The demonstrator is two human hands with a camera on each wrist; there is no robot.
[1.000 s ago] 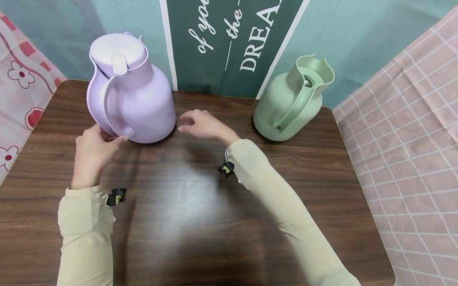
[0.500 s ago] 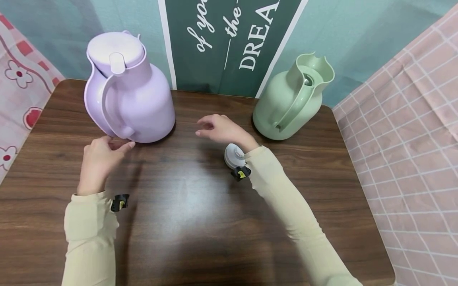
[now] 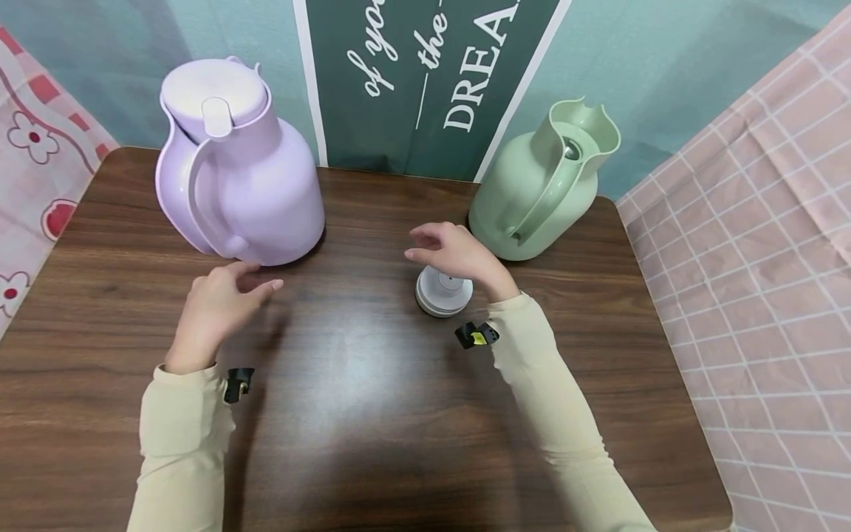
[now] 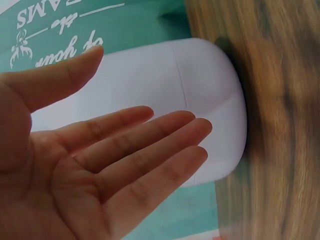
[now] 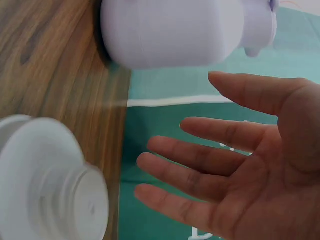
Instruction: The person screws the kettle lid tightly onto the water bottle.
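A glossy, plastic-looking lilac vacuum jug (image 3: 272, 185), round-shouldered with a flat oval lid (image 3: 213, 92) and a looped handle, stands upright at the upper left of the frame; a matching green vacuum jug (image 3: 512, 192) stands at the upper right, its wavy rim framing a silvery round part in the neck. Just right of centre, a smooth whitish stopper (image 3: 439, 299) sits on the desk (image 3: 346, 332), stepped like stacked discs with a narrower cylinder on top. The left hand (image 3: 222, 307), fingers straight and thumb held apart, holds nothing beside the lilac jug's base; whether the fingertips brush it cannot be told. The right hand (image 3: 459, 255), fingers spread and slightly bent, also holds nothing, and in the head view it hides the stopper's upper back part. The right wrist view shows the stopper apart from the fingers, blurred and cut by the left edge, and the lilac jug cut off at the top. White lettering on the dark green banner (image 3: 366, 148) is cropped above. Dark, streaky wood grain runs between the two jugs and across the lower middle to the desk's right edge, where pink gridded cloth (image 3: 764, 295) rises; both cream sleeves (image 3: 182, 436) leave through the bottom.
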